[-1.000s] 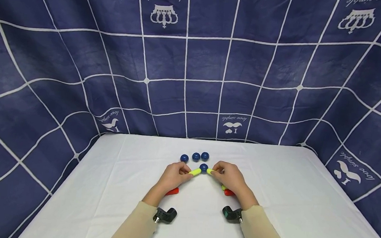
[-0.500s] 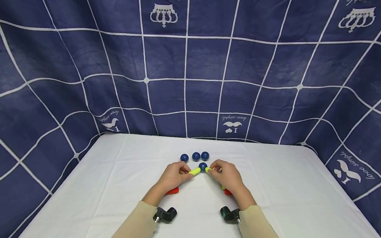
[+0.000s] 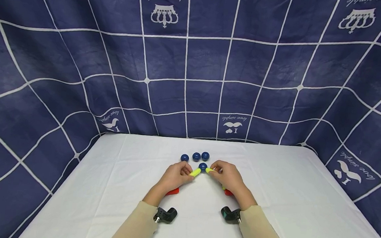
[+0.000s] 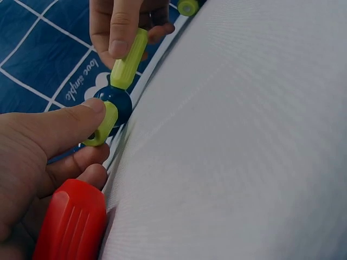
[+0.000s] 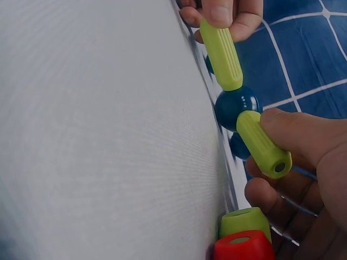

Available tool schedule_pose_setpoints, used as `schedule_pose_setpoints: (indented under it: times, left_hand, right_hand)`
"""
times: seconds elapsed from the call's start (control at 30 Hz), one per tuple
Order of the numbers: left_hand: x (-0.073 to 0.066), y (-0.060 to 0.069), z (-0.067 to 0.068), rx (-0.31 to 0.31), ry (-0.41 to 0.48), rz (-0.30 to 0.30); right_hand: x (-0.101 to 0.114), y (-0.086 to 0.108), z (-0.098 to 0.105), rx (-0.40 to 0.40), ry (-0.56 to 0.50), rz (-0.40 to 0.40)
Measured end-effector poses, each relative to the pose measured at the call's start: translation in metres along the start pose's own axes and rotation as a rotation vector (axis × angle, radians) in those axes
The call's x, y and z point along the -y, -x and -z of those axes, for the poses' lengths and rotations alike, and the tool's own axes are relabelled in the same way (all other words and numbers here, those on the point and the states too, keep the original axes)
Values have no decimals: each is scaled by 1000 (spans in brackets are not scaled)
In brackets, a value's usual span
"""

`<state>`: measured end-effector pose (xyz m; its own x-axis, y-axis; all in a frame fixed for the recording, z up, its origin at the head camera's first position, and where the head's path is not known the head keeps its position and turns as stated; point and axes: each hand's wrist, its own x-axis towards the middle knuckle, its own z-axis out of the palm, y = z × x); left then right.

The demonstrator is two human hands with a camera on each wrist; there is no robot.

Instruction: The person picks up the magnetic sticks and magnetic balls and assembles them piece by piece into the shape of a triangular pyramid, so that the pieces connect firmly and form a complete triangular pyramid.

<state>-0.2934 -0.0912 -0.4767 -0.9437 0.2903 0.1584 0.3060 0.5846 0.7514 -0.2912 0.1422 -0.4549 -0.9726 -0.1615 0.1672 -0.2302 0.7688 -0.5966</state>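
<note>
A shiny blue ball (image 3: 203, 167) sits between two yellow-green ribbed rods, each touching it with one end. My left hand (image 3: 175, 174) pinches the left yellow-green rod (image 5: 221, 54) between thumb and fingers. On the other side, my right hand (image 3: 230, 175) pinches the right yellow-green rod (image 5: 260, 143), its thumb along the side; a dark round spot shows in its free end. The two rods meet the ball at an angle. Beneath the left hand lies a red rod (image 4: 73, 216). Close under the right hand are another red rod (image 5: 246, 246) and a further yellow-green rod (image 5: 244, 221).
Behind the hands stand three more blue balls: one at the left (image 3: 185, 158), a middle ball (image 3: 196, 156) and a right ball (image 3: 205, 156). White cloth (image 3: 197, 227) covers the table. A blue curtain with white lines (image 3: 203, 59) hangs at its back edge.
My right hand has shifted slightly left with its rod, and the ball between the rods has moved a touch left too. The left hand has barely moved.
</note>
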Motion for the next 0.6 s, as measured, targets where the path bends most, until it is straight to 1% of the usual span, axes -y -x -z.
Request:
schedule_pose_setpoints:
  times: [0.13,0.37,0.5,0.6]
  left_hand:
    - [-1,1,0,19,-12,-8]
    - [-3,2,2,45,-20,-23]
    - [-4,4,2,59,-19,-32]
    - [-4,4,2,56,-24,-42]
  right_hand:
    - [0,-1,-1,6,-22,8]
    - [0,-1,-1,17,-27,19]
    - [0,-1,-4,25,-35,48]
    - [0,-1,-6,32,-30,71]
